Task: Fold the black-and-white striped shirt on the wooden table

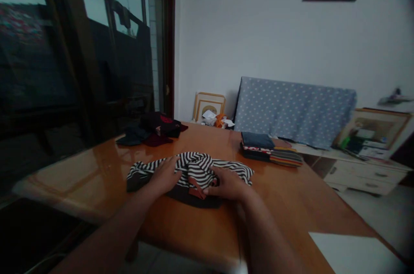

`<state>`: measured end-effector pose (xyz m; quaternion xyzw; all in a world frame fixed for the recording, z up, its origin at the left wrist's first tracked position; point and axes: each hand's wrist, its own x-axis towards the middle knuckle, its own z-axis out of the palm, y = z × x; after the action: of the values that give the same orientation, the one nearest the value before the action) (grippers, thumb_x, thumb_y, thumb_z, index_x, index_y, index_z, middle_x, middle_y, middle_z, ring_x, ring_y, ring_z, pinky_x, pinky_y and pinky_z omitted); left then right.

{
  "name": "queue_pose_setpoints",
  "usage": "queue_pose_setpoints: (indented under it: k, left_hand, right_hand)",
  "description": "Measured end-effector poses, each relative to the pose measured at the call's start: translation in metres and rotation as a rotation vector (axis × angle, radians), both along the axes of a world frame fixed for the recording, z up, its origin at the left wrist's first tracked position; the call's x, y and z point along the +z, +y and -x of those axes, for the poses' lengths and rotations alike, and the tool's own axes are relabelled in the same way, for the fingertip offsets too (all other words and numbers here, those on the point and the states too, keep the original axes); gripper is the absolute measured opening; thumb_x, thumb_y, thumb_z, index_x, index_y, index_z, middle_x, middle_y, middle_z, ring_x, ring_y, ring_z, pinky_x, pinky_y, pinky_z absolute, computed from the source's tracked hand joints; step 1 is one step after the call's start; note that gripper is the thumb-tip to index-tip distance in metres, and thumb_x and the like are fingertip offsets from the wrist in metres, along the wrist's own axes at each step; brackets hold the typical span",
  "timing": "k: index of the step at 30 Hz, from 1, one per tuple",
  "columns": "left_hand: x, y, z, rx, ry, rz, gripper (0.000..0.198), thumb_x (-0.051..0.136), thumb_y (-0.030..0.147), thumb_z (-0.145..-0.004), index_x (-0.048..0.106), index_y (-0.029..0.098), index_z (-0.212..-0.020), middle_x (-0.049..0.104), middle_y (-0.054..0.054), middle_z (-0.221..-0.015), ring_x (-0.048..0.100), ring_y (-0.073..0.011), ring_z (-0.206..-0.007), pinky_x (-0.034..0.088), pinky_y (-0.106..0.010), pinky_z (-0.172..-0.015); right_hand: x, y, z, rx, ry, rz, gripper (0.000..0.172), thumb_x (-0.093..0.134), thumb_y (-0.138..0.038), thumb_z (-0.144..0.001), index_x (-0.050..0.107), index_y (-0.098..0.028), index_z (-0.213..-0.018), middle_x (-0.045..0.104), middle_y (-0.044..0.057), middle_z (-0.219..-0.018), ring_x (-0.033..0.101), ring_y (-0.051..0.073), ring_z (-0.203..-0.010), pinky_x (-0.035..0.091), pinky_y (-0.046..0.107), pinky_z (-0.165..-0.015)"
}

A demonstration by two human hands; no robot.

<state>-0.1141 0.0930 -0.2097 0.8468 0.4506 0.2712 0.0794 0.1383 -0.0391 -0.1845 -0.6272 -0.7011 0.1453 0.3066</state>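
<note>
A black-and-white striped shirt with a dark grey lower part and reddish-brown trim lies bunched on the wooden table in front of me. My left hand rests on its left part, with the fingers laid over the cloth and the thumb apart. On the right side of the shirt, my right hand has its thumb by the reddish-brown trim and its fingers on the stripes, with a fold of cloth between them. The fingertips of the right hand are partly hidden in the folds.
Dark caps sit at the table's far left. A stack of folded clothes stands at the far right of the wooden table. A white sheet lies near the right edge. Beyond are a white cabinet and a dotted blue cloth.
</note>
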Motion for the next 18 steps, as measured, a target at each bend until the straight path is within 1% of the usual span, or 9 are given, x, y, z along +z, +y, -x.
queue_pose_setpoints:
  k: [1, 3, 5, 6, 9, 11, 13, 16, 18]
  left_hand:
    - [-0.001, 0.005, -0.004, 0.035, 0.032, -0.013, 0.054, 0.058, 0.027, -0.083, 0.052, 0.016, -0.136, 0.059, -0.015, -0.137, 0.052, -0.0305, -0.128, 0.035, -0.041, -0.11]
    - [-0.004, 0.015, -0.012, 0.087, 0.08, -0.025, 0.055, 0.056, 0.033, -0.086, 0.05, 0.017, -0.139, 0.057, -0.015, -0.139, 0.05, -0.0309, -0.13, 0.033, -0.042, -0.11]
    - [-0.007, 0.023, -0.016, 0.129, 0.116, -0.021, 0.056, 0.056, 0.038, -0.086, 0.05, 0.019, -0.139, 0.056, -0.015, -0.141, 0.049, -0.0318, -0.131, 0.031, -0.043, -0.111]
    - [-0.01, 0.027, -0.018, 0.148, 0.128, -0.014, 0.057, 0.056, 0.04, -0.086, 0.05, 0.019, -0.138, 0.056, -0.015, -0.141, 0.049, -0.0326, -0.131, 0.031, -0.044, -0.111]
    - [-0.016, 0.032, -0.019, 0.196, 0.126, -0.002, 0.055, 0.057, 0.045, -0.085, 0.055, 0.02, -0.134, 0.058, -0.017, -0.138, 0.051, -0.0349, -0.128, 0.032, -0.047, -0.108]
    - [-0.018, 0.033, -0.018, 0.192, 0.101, -0.007, 0.044, 0.055, 0.042, -0.085, 0.061, 0.021, -0.124, 0.063, -0.016, -0.132, 0.054, -0.0346, -0.123, 0.034, -0.047, -0.105]
    - [-0.017, 0.032, -0.016, 0.157, 0.056, 0.007, 0.03, 0.05, 0.038, -0.088, 0.067, 0.022, -0.107, 0.07, -0.012, -0.116, 0.06, -0.0321, -0.114, 0.038, -0.044, -0.1]
    - [-0.011, 0.03, -0.011, 0.09, -0.123, 0.051, 0.027, 0.042, 0.038, -0.091, 0.066, 0.024, -0.091, 0.072, -0.007, -0.091, 0.065, -0.0264, -0.093, 0.044, -0.035, -0.087]
    - [-0.007, 0.031, -0.006, 0.095, -0.296, 0.05, 0.027, 0.041, 0.04, -0.092, 0.063, 0.023, -0.087, 0.069, -0.004, -0.083, 0.064, -0.024, -0.085, 0.046, -0.032, -0.08]
  right_hand:
    - [-0.001, 0.0, 0.001, -0.003, -0.062, 0.022, 0.069, 0.085, -0.048, -0.061, 0.067, -0.026, -0.123, 0.069, 0.008, -0.122, 0.058, 0.031, -0.113, 0.04, 0.037, -0.094]
    - [0.0, 0.0, 0.002, -0.025, -0.155, 0.052, 0.044, 0.079, -0.036, -0.068, 0.071, -0.026, -0.11, 0.071, 0.006, -0.113, 0.06, 0.028, -0.106, 0.039, 0.034, -0.089]
    - [0.002, 0.003, 0.004, -0.047, -0.159, 0.049, 0.023, 0.068, -0.024, -0.075, 0.072, -0.025, -0.097, 0.072, 0.003, -0.098, 0.062, 0.022, -0.094, 0.039, 0.03, -0.081]
    - [0.003, 0.004, 0.005, -0.052, -0.118, 0.034, 0.019, 0.063, -0.02, -0.076, 0.07, -0.024, -0.093, 0.072, 0.002, -0.091, 0.061, 0.02, -0.087, 0.038, 0.028, -0.076]
    - [0.006, 0.008, 0.006, -0.028, 0.209, 0.019, 0.016, 0.055, -0.018, -0.078, 0.066, -0.022, -0.089, 0.066, -0.002, -0.078, 0.057, 0.015, -0.071, 0.037, 0.025, -0.065]
    - [0.009, 0.009, 0.005, 0.025, 0.532, 0.06, 0.009, 0.056, -0.022, -0.078, 0.063, -0.021, -0.085, 0.061, -0.004, -0.071, 0.053, 0.013, -0.063, 0.037, 0.023, -0.059]
    - [0.012, 0.008, 0.004, 0.072, 0.817, 0.087, 0.007, 0.06, -0.027, -0.078, 0.06, -0.02, -0.081, 0.058, -0.005, -0.067, 0.05, 0.011, -0.059, 0.037, 0.022, -0.057]
    - [0.017, 0.008, 0.001, 0.052, 1.057, 0.059, 0.016, 0.068, -0.033, -0.075, 0.059, -0.019, -0.08, 0.062, -0.004, -0.069, 0.054, 0.012, -0.06, 0.042, 0.022, -0.059]
    - [0.017, 0.01, -0.002, -0.007, 1.163, 0.022, 0.02, 0.07, -0.036, -0.075, 0.06, -0.02, -0.082, 0.065, -0.002, -0.072, 0.058, 0.014, -0.063, 0.047, 0.024, -0.061]
